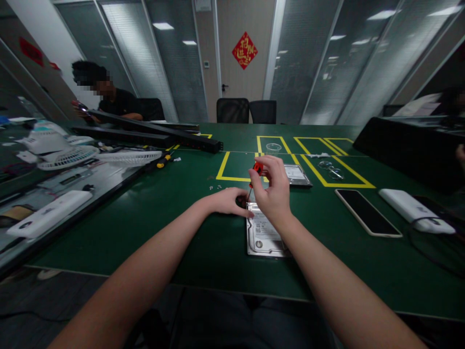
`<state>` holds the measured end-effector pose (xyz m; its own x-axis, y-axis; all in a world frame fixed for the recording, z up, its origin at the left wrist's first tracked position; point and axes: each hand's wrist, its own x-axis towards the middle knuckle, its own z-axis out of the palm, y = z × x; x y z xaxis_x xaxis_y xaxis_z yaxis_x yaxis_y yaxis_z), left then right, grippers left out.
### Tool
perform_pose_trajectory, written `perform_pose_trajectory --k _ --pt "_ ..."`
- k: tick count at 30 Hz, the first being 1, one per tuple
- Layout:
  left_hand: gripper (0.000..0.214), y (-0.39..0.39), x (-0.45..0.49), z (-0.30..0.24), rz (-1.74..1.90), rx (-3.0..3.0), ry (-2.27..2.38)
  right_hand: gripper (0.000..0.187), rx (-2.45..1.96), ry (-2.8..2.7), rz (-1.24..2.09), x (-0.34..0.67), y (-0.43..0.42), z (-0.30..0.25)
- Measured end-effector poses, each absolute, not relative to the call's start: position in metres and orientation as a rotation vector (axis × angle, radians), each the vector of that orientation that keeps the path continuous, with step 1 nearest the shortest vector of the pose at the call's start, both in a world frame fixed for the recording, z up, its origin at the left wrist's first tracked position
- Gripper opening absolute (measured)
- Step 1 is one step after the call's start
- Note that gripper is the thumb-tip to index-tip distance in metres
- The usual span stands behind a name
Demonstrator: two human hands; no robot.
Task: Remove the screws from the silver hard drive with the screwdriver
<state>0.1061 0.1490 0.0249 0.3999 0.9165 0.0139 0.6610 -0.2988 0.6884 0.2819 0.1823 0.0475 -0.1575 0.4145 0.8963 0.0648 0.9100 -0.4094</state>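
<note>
A silver hard drive (pixel 262 235) lies flat on the green table (pixel 145 218) in front of me. My right hand (pixel 273 191) is closed round a small red-handled screwdriver (pixel 255 172), held upright with its tip at the drive's far left corner. My left hand (pixel 227 201) rests on the table against that same corner, fingers curled and pressed to the drive's edge. A second hard drive (pixel 297 174) lies farther back inside a yellow taped box.
Tiny screws (pixel 214 185) lie left of the yellow boxes. A clear cup (pixel 273 148), a phone (pixel 366 212), a white power bank (pixel 414 209), a black case (pixel 407 145), long black strips (pixel 152 132), fan parts (pixel 69 155). A person sits at the far left (pixel 116 99).
</note>
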Motion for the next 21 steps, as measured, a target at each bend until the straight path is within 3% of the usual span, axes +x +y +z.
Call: perform_pose_trajectory --k 8,14,21 --pt "0.058 0.1499 0.1048 0.0221 0.556 2.071 1.339 0.022 -0.331 -1.723 0.346 0.2833 0.1774 0.0515" --pt "0.057 0.1505 0.1044 0.0222 0.542 2.1 1.359 0.035 -0.316 -1.758 0.351 0.2852 0.178 0.0514" --pt "0.058 0.1505 0.1045 0.022 0.554 2.085 1.351 0.032 -0.329 -1.756 0.331 0.2846 0.1778 0.0512"
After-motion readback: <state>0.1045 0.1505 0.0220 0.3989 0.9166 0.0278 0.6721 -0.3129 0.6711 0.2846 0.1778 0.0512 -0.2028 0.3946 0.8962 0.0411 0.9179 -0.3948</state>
